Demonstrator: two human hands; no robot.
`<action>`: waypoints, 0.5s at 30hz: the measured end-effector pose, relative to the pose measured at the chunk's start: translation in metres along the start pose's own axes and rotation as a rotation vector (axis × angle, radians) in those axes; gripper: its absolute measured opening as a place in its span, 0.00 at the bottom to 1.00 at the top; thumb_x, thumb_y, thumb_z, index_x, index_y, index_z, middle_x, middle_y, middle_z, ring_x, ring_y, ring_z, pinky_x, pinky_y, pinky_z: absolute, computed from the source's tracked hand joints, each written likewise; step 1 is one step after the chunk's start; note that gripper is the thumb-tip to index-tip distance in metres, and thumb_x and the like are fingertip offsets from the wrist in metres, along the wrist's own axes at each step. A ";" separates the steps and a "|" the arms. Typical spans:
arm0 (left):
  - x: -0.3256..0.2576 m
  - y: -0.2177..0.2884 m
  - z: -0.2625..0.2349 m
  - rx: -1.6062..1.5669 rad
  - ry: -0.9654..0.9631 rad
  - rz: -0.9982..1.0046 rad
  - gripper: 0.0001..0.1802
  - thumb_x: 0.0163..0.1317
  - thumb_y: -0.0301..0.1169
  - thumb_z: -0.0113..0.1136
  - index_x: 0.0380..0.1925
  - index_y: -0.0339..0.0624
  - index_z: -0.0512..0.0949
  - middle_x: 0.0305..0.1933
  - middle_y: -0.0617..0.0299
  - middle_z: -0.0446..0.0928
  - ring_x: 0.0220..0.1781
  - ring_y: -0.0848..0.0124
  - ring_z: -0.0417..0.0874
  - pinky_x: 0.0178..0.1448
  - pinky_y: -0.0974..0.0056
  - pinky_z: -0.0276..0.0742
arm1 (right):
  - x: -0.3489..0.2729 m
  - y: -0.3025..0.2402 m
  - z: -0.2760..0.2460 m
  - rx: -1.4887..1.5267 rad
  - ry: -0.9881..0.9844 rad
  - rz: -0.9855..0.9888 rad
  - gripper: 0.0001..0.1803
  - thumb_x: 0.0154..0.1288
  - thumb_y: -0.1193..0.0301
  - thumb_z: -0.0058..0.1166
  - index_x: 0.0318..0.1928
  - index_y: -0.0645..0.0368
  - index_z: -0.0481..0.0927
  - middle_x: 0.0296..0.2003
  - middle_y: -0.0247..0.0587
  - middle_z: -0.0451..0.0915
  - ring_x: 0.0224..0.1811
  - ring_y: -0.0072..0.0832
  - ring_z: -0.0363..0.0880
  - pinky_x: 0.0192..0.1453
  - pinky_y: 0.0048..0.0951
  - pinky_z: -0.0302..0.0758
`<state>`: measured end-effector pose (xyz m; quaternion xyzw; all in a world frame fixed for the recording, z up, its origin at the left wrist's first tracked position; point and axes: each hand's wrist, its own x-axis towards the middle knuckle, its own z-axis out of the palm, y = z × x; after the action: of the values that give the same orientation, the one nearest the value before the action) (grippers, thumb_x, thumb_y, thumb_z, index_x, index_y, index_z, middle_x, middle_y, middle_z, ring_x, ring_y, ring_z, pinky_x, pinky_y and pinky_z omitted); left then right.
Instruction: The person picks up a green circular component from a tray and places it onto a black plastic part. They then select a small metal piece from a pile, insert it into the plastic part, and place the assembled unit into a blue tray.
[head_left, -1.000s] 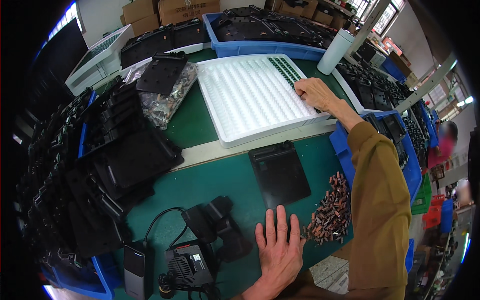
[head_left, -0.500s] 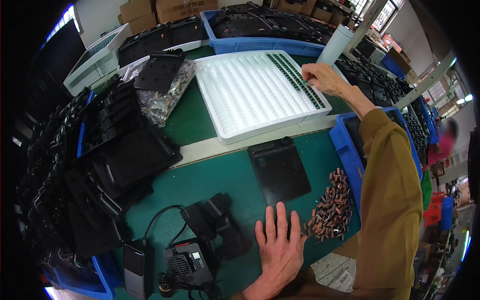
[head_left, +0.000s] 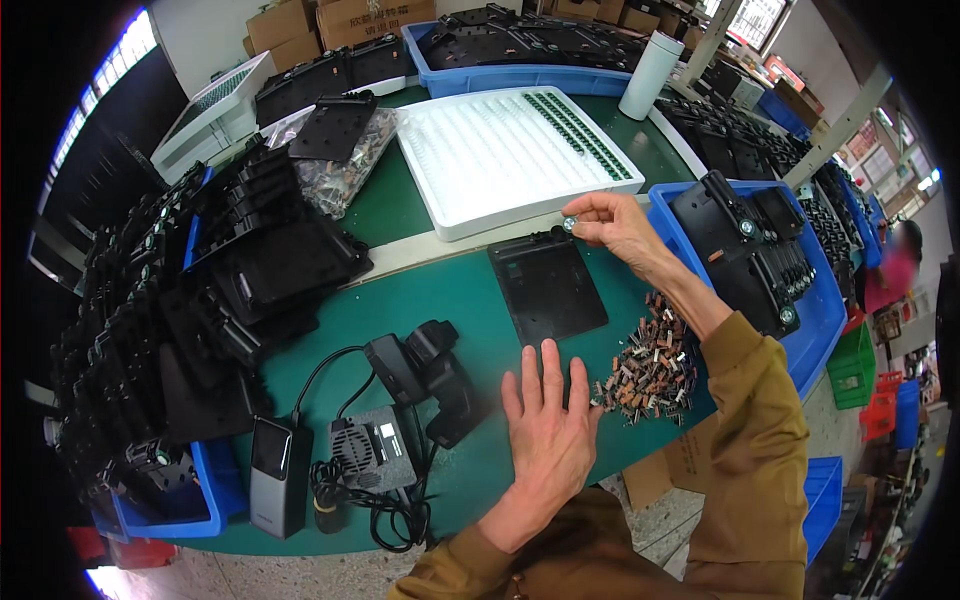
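On the green mat lies a flat black plastic plate (head_left: 548, 292) with a raised rim at its far end. My left hand (head_left: 548, 440) rests flat with fingers spread, its fingertips at the plate's near edge. A small round silvery-green disc (head_left: 569, 224) is pinched between the thumb and fingers of my right hand (head_left: 618, 235), just above the plate's far right corner. Beyond stands a white tray (head_left: 455, 226) of narrow rows, with dark green pieces filling the rows toward its right side. A heap of small copper-and-silver parts (head_left: 652, 368) lies right of my left hand.
At right, a blue bin (head_left: 822, 335) holds black plates with round discs fitted. Stacked black parts (head_left: 275, 310) crowd the left. Near them are a black device with a stand (head_left: 425, 375), a grey power bank (head_left: 278, 470) and cables. A white bottle (head_left: 652, 75) stands behind.
My right hand has come back from the tray's right side to the plate's far corner, now visibly holding the disc. My left hand stays flat at the plate. The view has shifted.
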<state>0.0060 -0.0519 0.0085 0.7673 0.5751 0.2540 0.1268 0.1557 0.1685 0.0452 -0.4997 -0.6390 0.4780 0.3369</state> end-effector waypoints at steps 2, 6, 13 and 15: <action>0.000 -0.001 0.002 0.019 0.006 0.006 0.33 0.59 0.39 0.63 0.63 0.36 0.70 0.73 0.38 0.56 0.74 0.41 0.55 0.72 0.37 0.49 | -0.001 0.005 0.007 0.005 0.015 -0.004 0.13 0.56 0.78 0.61 0.44 0.65 0.83 0.28 0.30 0.79 0.30 0.16 0.75 0.35 0.19 0.71; -0.002 -0.002 0.001 0.044 0.017 0.014 0.32 0.60 0.39 0.62 0.63 0.36 0.70 0.73 0.37 0.56 0.74 0.41 0.55 0.72 0.38 0.49 | 0.000 0.012 0.017 -0.025 0.022 -0.024 0.13 0.59 0.77 0.61 0.46 0.62 0.83 0.31 0.28 0.80 0.32 0.14 0.74 0.38 0.17 0.71; -0.002 -0.001 0.000 0.061 0.011 0.016 0.32 0.61 0.39 0.61 0.63 0.36 0.70 0.73 0.37 0.56 0.74 0.41 0.55 0.73 0.38 0.48 | 0.001 0.024 0.018 -0.082 0.120 -0.087 0.14 0.54 0.75 0.65 0.42 0.65 0.85 0.30 0.37 0.83 0.34 0.22 0.79 0.43 0.23 0.75; -0.002 -0.002 0.001 0.054 0.012 0.015 0.32 0.62 0.39 0.61 0.63 0.36 0.70 0.73 0.37 0.56 0.74 0.41 0.55 0.73 0.38 0.48 | -0.001 0.022 0.019 -0.157 0.156 -0.101 0.15 0.53 0.75 0.65 0.43 0.65 0.85 0.31 0.40 0.84 0.35 0.24 0.81 0.43 0.24 0.76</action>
<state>0.0046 -0.0537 0.0064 0.7731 0.5769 0.2439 0.1004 0.1454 0.1632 0.0187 -0.5275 -0.6705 0.3688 0.3690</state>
